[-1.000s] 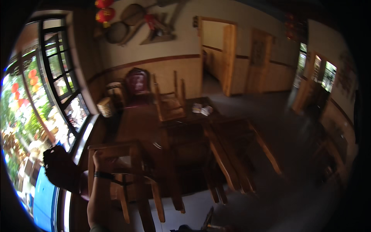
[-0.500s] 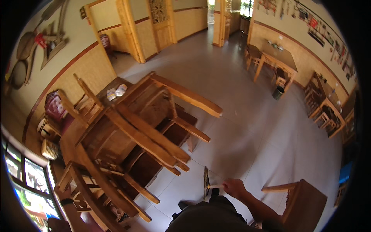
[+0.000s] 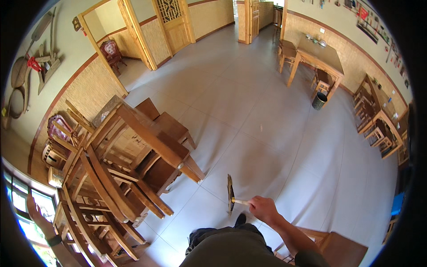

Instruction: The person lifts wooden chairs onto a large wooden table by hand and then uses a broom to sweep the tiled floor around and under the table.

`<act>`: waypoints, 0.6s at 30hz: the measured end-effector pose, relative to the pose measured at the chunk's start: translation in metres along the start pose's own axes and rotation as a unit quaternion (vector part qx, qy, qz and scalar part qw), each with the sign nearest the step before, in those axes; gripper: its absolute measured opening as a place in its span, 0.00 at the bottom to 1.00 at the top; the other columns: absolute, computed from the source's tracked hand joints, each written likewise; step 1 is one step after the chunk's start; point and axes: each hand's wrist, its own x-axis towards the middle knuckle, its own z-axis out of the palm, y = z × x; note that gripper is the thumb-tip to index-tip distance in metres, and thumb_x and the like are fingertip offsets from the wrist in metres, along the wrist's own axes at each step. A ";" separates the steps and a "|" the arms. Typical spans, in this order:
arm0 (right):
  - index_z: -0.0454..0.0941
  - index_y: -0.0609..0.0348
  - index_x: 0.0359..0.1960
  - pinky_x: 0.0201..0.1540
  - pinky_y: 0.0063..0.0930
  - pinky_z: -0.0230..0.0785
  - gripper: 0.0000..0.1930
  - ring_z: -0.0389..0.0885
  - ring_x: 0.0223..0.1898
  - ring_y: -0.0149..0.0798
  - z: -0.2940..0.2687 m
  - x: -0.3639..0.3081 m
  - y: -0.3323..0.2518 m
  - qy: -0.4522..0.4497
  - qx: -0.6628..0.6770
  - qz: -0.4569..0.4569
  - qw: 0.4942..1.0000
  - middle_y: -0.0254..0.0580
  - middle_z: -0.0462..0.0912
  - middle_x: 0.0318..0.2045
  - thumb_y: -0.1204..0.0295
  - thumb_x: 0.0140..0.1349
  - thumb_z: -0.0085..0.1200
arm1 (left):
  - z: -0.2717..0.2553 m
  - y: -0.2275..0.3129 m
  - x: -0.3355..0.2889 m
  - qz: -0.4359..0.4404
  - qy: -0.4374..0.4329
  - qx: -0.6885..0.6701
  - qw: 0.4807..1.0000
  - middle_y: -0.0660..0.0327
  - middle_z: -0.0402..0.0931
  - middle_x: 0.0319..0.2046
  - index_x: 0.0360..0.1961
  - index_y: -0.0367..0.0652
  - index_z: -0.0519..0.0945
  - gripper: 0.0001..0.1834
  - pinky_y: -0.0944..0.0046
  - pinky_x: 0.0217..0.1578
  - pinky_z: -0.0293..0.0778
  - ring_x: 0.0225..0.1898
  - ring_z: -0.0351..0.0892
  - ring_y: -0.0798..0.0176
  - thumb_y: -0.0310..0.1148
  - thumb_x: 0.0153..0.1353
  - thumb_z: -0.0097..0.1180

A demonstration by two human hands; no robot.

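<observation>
My right hand point(image 3: 262, 208) is closed around the pale handle of a mop or broom point(image 3: 230, 194) low in front of me. Its long, thin dark head is seen edge-on over the floor tiles; which of the two it is, I cannot tell. At the lower left, my left hand point(image 3: 36, 212) is held out beside the window with its fingers stretched and nothing in them. Just right of that hand, a wooden chair point(image 3: 82, 222) lies among several upturned chairs point(image 3: 102, 182), their legs sticking out, heaped on and around a wooden table point(image 3: 108, 107).
A wooden stool point(image 3: 340, 249) stands close by my right elbow. Farther off at the right are a table point(image 3: 322, 53) with stools, a dark bin point(image 3: 319, 101) and a second table point(image 3: 387, 100). A doorway with a carved red chair point(image 3: 111, 54) lies far left.
My left hand has come off the upturned chair and risen toward the window. The upturned chairs sit lower and farther left in view, the view having shifted too. My right hand keeps its grip.
</observation>
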 end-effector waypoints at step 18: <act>0.75 0.57 0.26 0.26 0.38 0.74 0.05 0.79 0.25 0.50 -0.080 0.317 0.140 0.067 0.018 -0.132 0.989 0.42 0.80 0.26 0.78 0.50 0.59 | 0.395 0.393 -0.382 -0.284 -0.521 -0.247 0.766 0.53 0.79 0.34 0.36 0.40 0.80 0.07 0.58 0.38 0.77 0.35 0.80 0.53 0.25 0.54 0.58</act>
